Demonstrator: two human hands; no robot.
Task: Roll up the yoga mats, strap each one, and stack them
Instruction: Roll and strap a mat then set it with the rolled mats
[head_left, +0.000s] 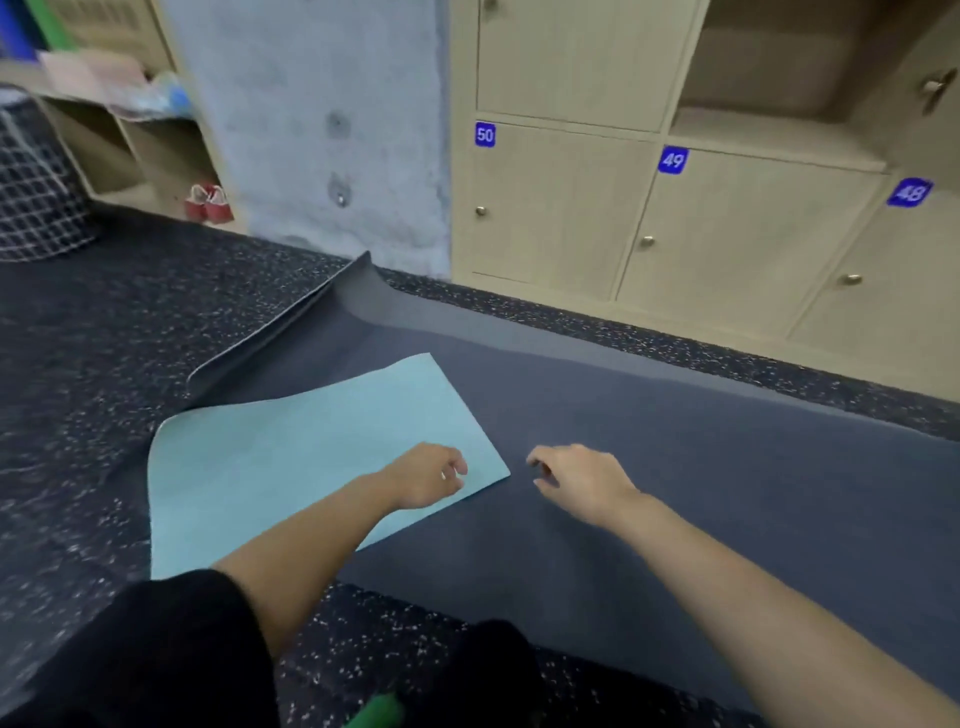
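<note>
**Where Blue Meets Grey: Both Hands at a Mat's Corner**

While the dark grey yoga mat lies unrolled across the speckled floor, reaching from the left of the scene to its right edge, its far left edge curls upward. On its near left part lies a light blue sheet; whether that is the mat's own underside folded over or a second mat, I cannot tell. The left hand sits on the blue sheet's right corner with fingers curled under, and whether they pinch the edge is hidden. Just to its right, the right hand is over the grey mat, fingers loosely bent and holding nothing. Beyond the mat stand pale wooden lockers numbered 50, 49 and 48 and a concrete pillar. Far left are red shoes and a checked basket.
</note>
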